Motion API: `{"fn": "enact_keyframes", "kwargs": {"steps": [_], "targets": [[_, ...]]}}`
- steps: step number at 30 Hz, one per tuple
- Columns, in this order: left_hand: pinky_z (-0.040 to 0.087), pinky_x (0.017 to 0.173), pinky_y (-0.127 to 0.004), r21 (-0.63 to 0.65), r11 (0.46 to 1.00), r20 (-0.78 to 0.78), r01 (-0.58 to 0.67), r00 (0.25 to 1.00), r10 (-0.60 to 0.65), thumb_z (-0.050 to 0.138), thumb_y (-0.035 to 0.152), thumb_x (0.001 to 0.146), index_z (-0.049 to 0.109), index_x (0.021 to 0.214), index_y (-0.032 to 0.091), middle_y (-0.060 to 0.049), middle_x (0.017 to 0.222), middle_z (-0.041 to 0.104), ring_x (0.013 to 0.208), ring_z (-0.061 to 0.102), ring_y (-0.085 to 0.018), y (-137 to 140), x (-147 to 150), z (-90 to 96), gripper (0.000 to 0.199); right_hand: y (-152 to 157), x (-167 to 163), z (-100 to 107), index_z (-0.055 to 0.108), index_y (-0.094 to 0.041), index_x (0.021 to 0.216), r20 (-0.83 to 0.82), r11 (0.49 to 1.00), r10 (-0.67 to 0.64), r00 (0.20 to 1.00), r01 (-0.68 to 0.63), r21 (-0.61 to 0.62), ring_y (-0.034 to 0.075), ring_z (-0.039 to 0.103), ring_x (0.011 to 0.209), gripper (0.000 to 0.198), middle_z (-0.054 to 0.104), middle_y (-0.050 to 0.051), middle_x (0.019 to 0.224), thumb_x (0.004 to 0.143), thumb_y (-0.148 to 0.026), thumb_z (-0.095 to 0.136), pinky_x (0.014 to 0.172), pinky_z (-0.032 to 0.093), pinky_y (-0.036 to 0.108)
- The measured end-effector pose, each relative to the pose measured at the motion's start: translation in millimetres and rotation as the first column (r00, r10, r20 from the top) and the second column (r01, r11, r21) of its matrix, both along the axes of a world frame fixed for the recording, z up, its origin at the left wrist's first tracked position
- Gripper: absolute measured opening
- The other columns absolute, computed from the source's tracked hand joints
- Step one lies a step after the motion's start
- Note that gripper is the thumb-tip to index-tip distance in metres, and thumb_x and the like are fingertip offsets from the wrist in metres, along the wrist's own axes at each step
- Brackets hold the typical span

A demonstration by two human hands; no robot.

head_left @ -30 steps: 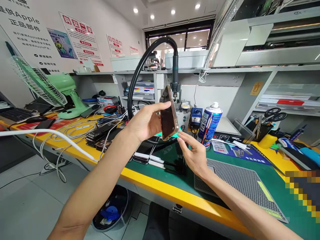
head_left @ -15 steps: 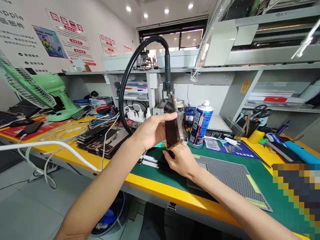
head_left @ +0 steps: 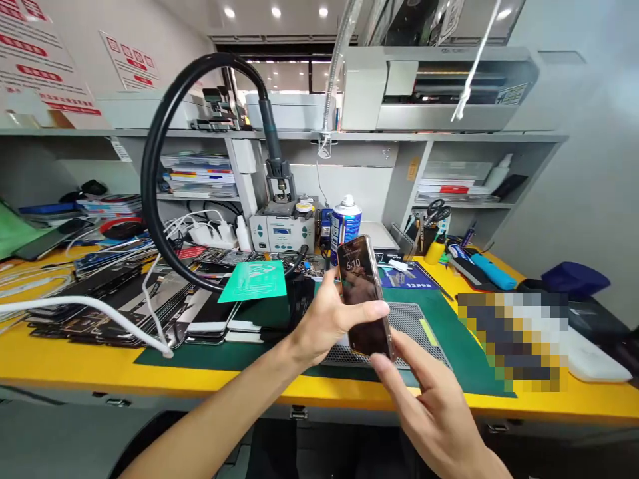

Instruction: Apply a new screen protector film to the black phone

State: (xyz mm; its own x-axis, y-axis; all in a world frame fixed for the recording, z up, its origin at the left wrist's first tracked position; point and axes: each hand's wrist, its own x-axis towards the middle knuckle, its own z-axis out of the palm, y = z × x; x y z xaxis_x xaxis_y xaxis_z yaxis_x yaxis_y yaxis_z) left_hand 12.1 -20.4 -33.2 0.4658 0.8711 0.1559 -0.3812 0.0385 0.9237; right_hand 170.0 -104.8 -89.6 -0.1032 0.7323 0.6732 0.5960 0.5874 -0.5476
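Observation:
A smartphone (head_left: 360, 293) in a clear case is held tilted above the bench, its screen lit and reading 5:10. My left hand (head_left: 324, 322) grips it from the left, the thumb lying across the screen and the fingers behind. At the phone's lower right corner, my right hand (head_left: 424, 392) has its thumb by the bottom edge and its fingers behind, closed on that end. Under the phone lies a grey perforated mat (head_left: 412, 326) on a green work mat (head_left: 466, 359). Left of my left hand is a green card (head_left: 254, 281).
Stacked phone screens (head_left: 114, 309) and white cables cover the left side. A black flexible hose (head_left: 152, 166) arches over a grey rework station (head_left: 282, 229). Behind the phone stands a blue spray can (head_left: 345, 219). Scissors (head_left: 438, 210) and a yellow bottle (head_left: 436, 249) are at the right.
The phone has come down and turned so its screen faces me, now lit with the time. My right hand has shifted to its lower right corner. The view has swung right.

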Motion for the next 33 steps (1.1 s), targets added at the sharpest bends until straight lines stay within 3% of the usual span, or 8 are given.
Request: {"fn": "enact_keyframes", "kwargs": {"steps": [4,7,10,16,24,33], "targets": [[0.052,0.090,-0.029,0.023,0.999,-0.071,0.043,0.997,-0.041,0.091,0.029,0.068,0.051,0.119,0.025,-0.002,0.106,0.066,0.098,0.064,-0.016,7,18,-6.9,0.064,-2,7,-13,0.057,-0.026,0.139,-0.017,0.996,-0.082,0.997,0.082,0.019,0.021,0.069,0.120,0.039,0.071,0.006,0.132,0.100,-0.018,0.055,0.099,0.057,0.024],[0.055,0.078,-0.031,0.005,0.985,-0.173,0.171,0.971,-0.167,0.093,0.035,0.066,0.053,0.116,0.023,-0.003,0.098,0.067,0.090,0.066,-0.018,16,19,-8.6,0.065,-2,15,-19,0.055,-0.021,0.142,0.035,0.994,-0.106,0.994,0.105,0.029,0.024,0.066,0.124,0.041,0.068,0.010,0.138,0.101,-0.019,0.054,0.104,0.056,0.030],[0.057,0.069,-0.032,-0.031,0.961,-0.248,0.275,0.929,-0.274,0.092,0.039,0.067,0.052,0.116,0.022,-0.004,0.094,0.068,0.085,0.069,-0.020,26,15,-13.8,0.066,-1,22,-21,0.055,-0.019,0.144,0.077,0.996,-0.087,0.993,0.086,0.018,0.024,0.066,0.124,0.043,0.066,0.010,0.139,0.101,-0.020,0.054,0.105,0.054,0.030],[0.062,0.074,-0.038,-0.066,0.912,-0.226,0.405,0.884,-0.409,0.088,0.041,0.073,0.042,0.124,0.027,-0.003,0.101,0.065,0.086,0.072,-0.020,38,10,-27.9,0.071,0,25,-17,0.054,-0.020,0.147,0.134,0.998,-0.033,0.990,0.041,-0.055,0.025,0.064,0.126,0.045,0.065,0.010,0.141,0.102,-0.023,0.053,0.108,0.051,0.033],[0.062,0.077,-0.037,-0.066,0.885,-0.229,0.460,0.856,-0.463,0.088,0.042,0.073,0.046,0.118,0.023,-0.003,0.099,0.066,0.086,0.071,-0.019,41,2,-27.0,0.064,-3,28,-17,0.059,-0.019,0.143,0.101,0.990,0.005,0.995,0.009,-0.138,0.024,0.066,0.124,0.042,0.068,0.010,0.137,0.102,-0.024,0.054,0.108,0.050,0.030],[0.062,0.071,-0.034,-0.042,0.884,-0.237,0.466,0.855,-0.462,0.089,0.042,0.071,0.052,0.117,0.022,-0.003,0.099,0.067,0.084,0.070,-0.018,41,0,-24.5,0.063,6,42,-17,0.068,-0.028,0.133,-0.048,0.949,0.089,0.995,-0.099,-0.300,0.023,0.069,0.121,0.035,0.071,0.004,0.132,0.099,-0.030,0.061,0.107,0.053,0.031]]}}
